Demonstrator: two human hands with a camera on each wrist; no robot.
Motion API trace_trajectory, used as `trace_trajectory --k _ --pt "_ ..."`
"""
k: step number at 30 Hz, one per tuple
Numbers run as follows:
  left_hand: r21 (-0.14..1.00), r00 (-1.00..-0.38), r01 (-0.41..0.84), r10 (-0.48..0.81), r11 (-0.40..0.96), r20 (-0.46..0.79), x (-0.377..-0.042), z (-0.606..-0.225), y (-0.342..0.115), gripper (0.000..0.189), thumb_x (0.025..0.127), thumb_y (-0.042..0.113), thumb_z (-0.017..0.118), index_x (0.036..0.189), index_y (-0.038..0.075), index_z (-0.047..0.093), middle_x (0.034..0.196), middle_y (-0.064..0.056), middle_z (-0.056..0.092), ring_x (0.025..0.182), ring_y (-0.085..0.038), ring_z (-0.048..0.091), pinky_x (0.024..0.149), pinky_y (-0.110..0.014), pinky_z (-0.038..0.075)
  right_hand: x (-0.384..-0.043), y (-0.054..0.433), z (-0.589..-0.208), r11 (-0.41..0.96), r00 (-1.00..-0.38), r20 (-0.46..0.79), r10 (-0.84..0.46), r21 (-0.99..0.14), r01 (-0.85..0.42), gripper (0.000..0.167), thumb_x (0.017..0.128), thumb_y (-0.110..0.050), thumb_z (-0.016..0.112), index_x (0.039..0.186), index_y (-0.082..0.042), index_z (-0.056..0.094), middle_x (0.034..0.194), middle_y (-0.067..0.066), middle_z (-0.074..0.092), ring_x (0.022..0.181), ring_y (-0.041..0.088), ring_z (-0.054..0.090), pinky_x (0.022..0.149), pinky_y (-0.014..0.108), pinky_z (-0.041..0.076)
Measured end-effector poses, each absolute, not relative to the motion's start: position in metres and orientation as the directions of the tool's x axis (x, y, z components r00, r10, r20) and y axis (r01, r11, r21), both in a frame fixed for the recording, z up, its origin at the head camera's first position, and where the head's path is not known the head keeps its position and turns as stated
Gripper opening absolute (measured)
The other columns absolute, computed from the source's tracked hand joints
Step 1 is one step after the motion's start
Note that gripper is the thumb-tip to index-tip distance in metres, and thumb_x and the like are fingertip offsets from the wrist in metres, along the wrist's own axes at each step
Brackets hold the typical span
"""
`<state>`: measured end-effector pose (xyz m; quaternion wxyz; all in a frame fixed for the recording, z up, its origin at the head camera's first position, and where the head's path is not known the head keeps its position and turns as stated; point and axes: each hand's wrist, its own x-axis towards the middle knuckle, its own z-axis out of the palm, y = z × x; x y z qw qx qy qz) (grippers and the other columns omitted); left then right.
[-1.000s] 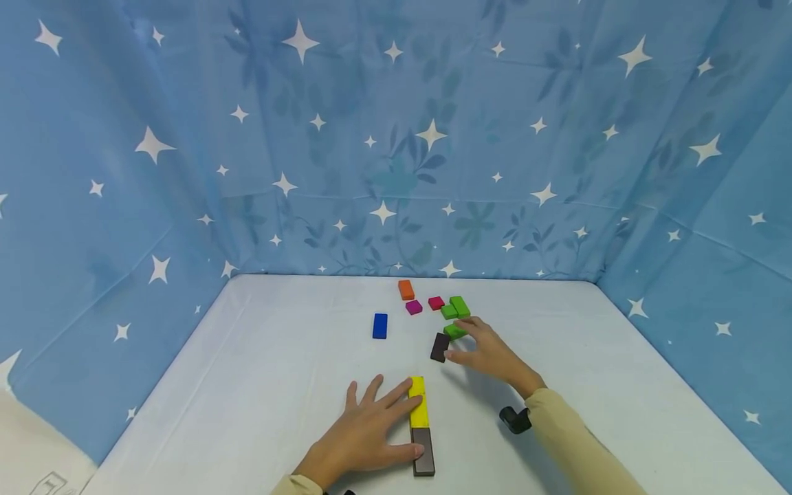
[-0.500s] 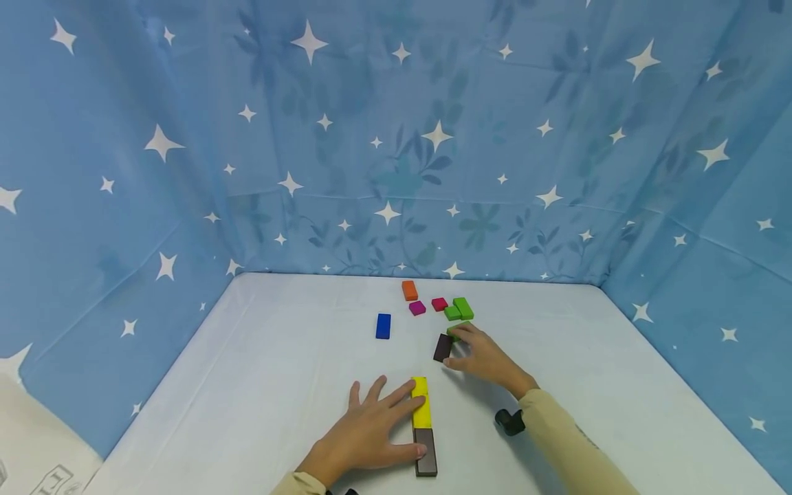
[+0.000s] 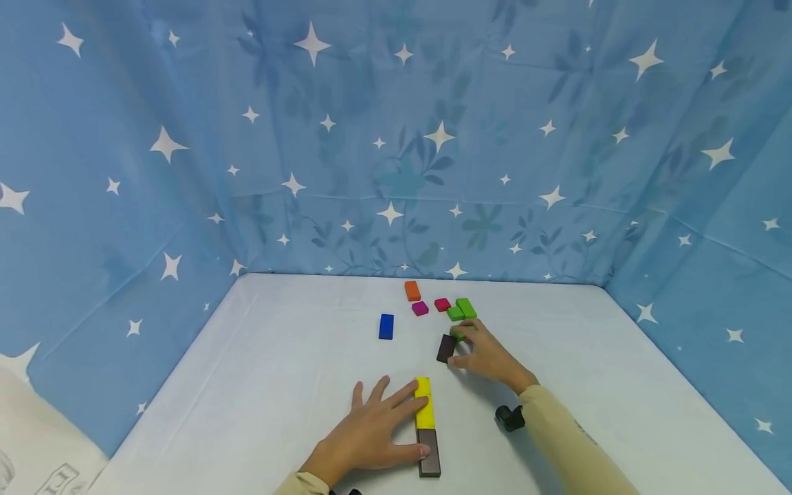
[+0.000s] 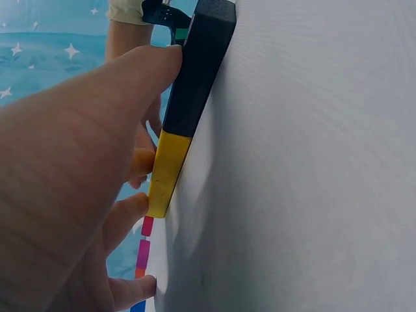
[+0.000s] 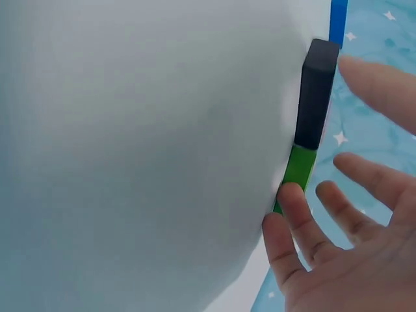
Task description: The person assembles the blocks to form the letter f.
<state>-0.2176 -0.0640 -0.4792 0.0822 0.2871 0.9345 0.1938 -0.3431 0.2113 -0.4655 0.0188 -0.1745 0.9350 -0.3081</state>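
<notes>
My left hand is spread over a row of blocks in the head view. Its fingertips touch the yellow blocks, and its thumb rests on the dark grey block at the near end. Farther off, my right hand reaches over a green block lying against a black block. In the right wrist view its thumb is beside the black block's end, while two fingertips are right at the green one. These fingers are extended rather than curled.
Beyond the hands on the white table lie a blue block, an orange block, a purple block, a red block and two more green blocks. A blue star-patterned curtain encloses the table.
My right hand has come slightly down and nearer around the green and black blocks. My left hand keeps its place on the row; the head view has shifted slightly.
</notes>
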Motion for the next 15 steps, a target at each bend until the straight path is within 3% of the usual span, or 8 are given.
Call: trace_trajectory --k 8,15 --pt "0.398 -0.821 0.511 0.57 0.762 -0.037 -0.2174 -0.4781 -0.062 0.077 0.095 0.075 0.062 0.161 0.04 0.05 0.173 0.009 0.033 0.155 -0.047 0.029 0.112 -0.086 0.016 -0.3477 0.2185 -0.4624 0.741 -0.942 0.03 -0.335 -0.609 -0.283 0.071 0.093 -0.03 0.085 0.151 -0.001 0.058 0.152 0.025 0.044 0.121 0.039 0.058 0.107 0.062 0.05" --pt "0.403 -0.82 0.512 0.572 0.759 -0.036 -0.2179 -0.4785 -0.0639 0.076 0.095 0.075 0.062 0.162 0.039 0.049 0.174 0.009 0.032 0.155 -0.047 0.029 0.112 -0.086 0.016 -0.3489 0.2124 -0.4648 0.803 -0.927 0.025 -0.374 -0.493 -0.337 0.069 0.088 -0.034 0.089 0.146 -0.005 0.065 0.158 0.023 0.044 0.138 0.049 0.045 0.111 0.071 0.041"
